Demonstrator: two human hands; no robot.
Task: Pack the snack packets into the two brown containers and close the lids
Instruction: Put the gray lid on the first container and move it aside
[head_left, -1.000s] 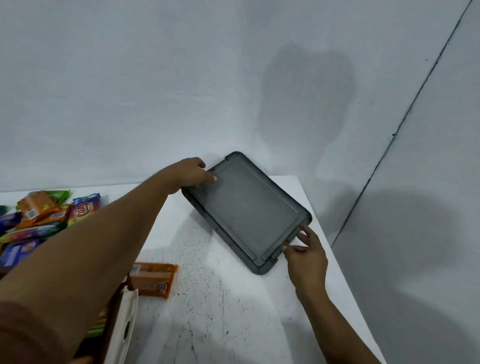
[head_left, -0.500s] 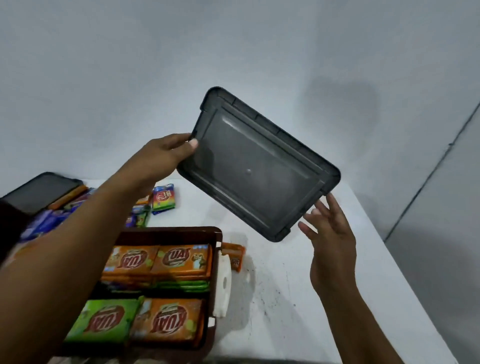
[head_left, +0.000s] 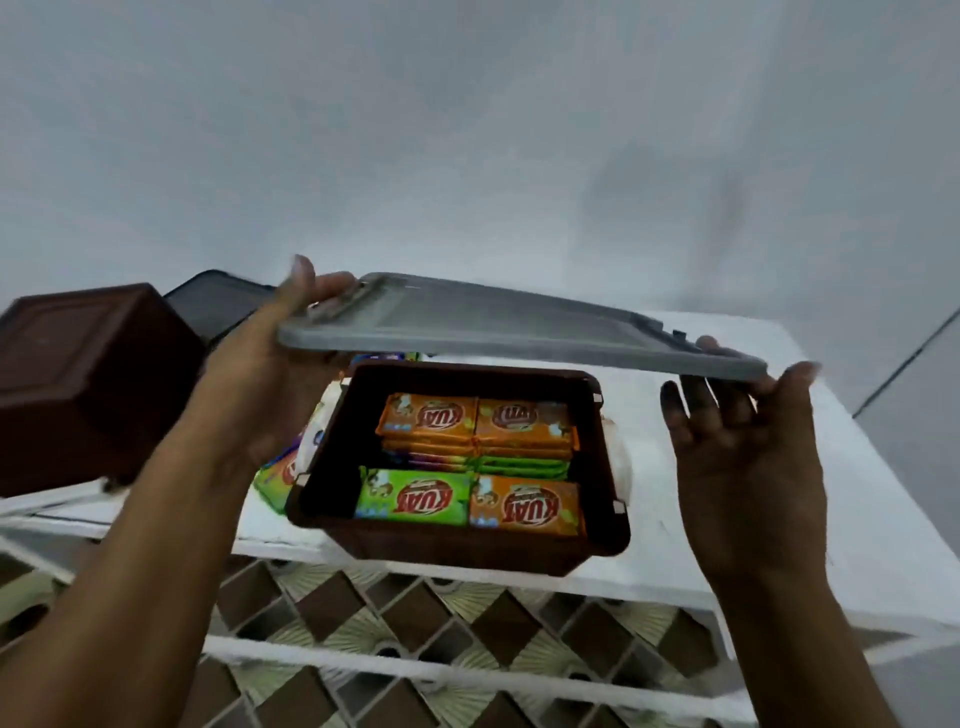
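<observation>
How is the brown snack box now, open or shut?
Open. The left hand and right hand hold the grey lid above the brown container; snack packets inside show.

White table (head_left: 831, 519). Directly on it: an open brown container (head_left: 457, 551) near the front edge, filled with packets (head_left: 524, 509); loose packets (head_left: 275, 475) touching its left wall; a second brown container (head_left: 88, 374) at far left; a dark lid (head_left: 218, 301) behind it.
</observation>
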